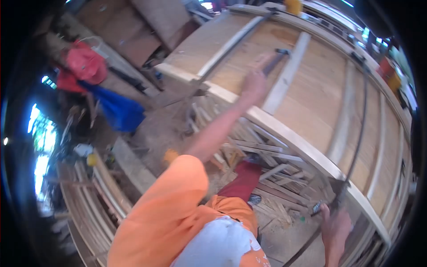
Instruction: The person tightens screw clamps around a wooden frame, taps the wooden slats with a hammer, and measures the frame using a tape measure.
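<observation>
My left hand [255, 86] reaches over the near rail of a large wooden panel frame [311, 89], its fingers closed on a hammer. The hammer [273, 62] has a dark handle and is blurred, with its head just left of a pale wooden slat [287, 73]. At the lower right, my right hand [336, 229] is at the near end of a long dark bar clamp [359, 133], which spans the frame. Its fingers look closed around the clamp's lower part, though motion blurs them. A second bar clamp [235, 48] lies across the frame's left end.
Offcuts and thin wood strips [284, 173] lie in a heap beneath the frame. Long boards [95, 200] stand at the left, near a red cloth [86, 62] and a blue cloth [118, 109]. A yellow object [293, 6] is at the frame's far edge.
</observation>
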Available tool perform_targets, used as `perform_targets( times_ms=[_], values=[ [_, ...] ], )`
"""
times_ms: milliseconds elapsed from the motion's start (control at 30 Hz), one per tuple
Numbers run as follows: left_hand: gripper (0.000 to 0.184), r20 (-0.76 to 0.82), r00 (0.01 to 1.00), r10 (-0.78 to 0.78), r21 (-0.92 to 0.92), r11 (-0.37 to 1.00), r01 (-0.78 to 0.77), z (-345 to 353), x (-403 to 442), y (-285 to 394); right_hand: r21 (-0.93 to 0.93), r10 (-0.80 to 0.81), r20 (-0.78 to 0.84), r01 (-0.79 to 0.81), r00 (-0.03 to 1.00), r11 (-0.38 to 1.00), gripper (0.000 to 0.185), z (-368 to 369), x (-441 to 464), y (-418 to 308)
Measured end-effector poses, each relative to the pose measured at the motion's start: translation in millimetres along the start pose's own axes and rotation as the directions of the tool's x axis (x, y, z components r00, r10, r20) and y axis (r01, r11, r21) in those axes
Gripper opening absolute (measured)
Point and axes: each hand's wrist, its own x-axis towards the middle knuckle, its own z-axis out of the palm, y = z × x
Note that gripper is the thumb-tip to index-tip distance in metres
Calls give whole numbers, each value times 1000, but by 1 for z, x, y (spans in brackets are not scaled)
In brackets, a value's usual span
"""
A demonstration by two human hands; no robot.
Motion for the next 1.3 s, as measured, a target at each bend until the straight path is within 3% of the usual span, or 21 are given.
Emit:
perform_targets(
  times_ms=[67, 200, 267, 333, 400, 433, 467, 500, 533, 600, 667, 733, 800, 867, 900, 967, 1000, 1067, 1100, 1167, 1300],
  values=[
    [33, 52, 994, 101, -17, 995, -100, -24, -1, 1, 78, 60, 160, -74, 985, 994, 63, -22, 9, -16],
    [42, 144, 988, 52, -184, 983, -25, -41, 14, 0, 126, 141, 177, -165, 974, 978, 64, -33, 11, -20],
    [52, -95, 986, 137, -444, 880, -166, -68, -1, 22, 116, 197, 222, -227, 955, 967, 60, -40, 12, -26],
    [55, -155, 980, 123, -579, 793, -191, -97, -16, 44, 248, 170, 146, -202, 975, 947, 61, -45, 13, -31],
    [50, -170, 977, 129, -678, 705, -211, -133, -40, 73, 135, -177, -404, 250, 897, 959, 65, -56, 20, -47],
    [47, 43, 995, 90, -676, 736, -37, -162, -62, 94, 134, -176, -400, 248, 899, 960, 65, -66, 25, -64],
    [45, 256, 966, 41, -634, 762, 136, -183, -86, 114, 505, -148, -231, 249, 962, 826, 64, -82, 35, -86],
    [39, 159, 980, 116, -753, 656, 44, -185, -113, 129, 798, -185, -59, 158, 981, 582, 63, -93, 46, -101],
    [33, 40, 984, 174, -846, 530, -59, -183, -136, 145, 796, -192, -66, 168, 979, 581, 63, -92, 61, -109],
    [42, -106, 953, 283, -852, 469, -234, -172, -171, 170, 966, -157, -53, 91, 986, 244, 54, -81, 93, -128],
    [46, -116, 945, 307, -897, 375, -232, -172, -206, 198, 949, -232, -50, 118, 971, 291, 51, -94, 105, -130],
    [45, -208, 919, 336, -877, 353, -327, -177, -217, 197, 997, -2, -45, 45, 999, 67, 44, -79, 113, -119],
    [44, -282, 883, 375, -851, 327, -410, -175, -214, 182, 996, 111, -17, 7, 994, 94, 37, -80, 111, -103],
    [39, 94, 748, 657, -903, 372, -213, -176, -188, 132, 960, 63, -73, 53, 995, 275, 37, -76, 107, -71],
    [33, 367, 799, 476, -855, 511, 89, -186, -169, 120, 944, 132, -53, 6, 990, 330, 31, -78, 96, -69],
    [27, 211, 932, 294, -811, 586, -1, -161, -110, 91, 887, 61, -98, 60, 993, 457, 27, -71, 75, -58],
    [32, 136, 934, 332, -818, 569, -83, -139, -64, 74, 817, -35, -141, 137, 989, 561, 23, -66, 63, -54],
    [57, -122, 979, 166, -608, 766, -206, -78, 12, 54, 731, -74, 17, 38, 997, 681, 16, -79, 46, -73],
    [83, 45, 987, 157, -503, 857, -114, -75, 34, 54, 715, -179, 61, 82, 982, 694, 16, -72, 40, -81],
    [105, -33, 941, 336, -469, 826, -312, -28, 71, 42, 630, -397, 69, 269, 915, 729, 24, -52, 37, -90],
    [120, 260, 914, 313, -351, 912, -212, -16, 78, 68, 463, -647, 126, 533, 752, 709, 38, -35, 44, -115]
  ],
)
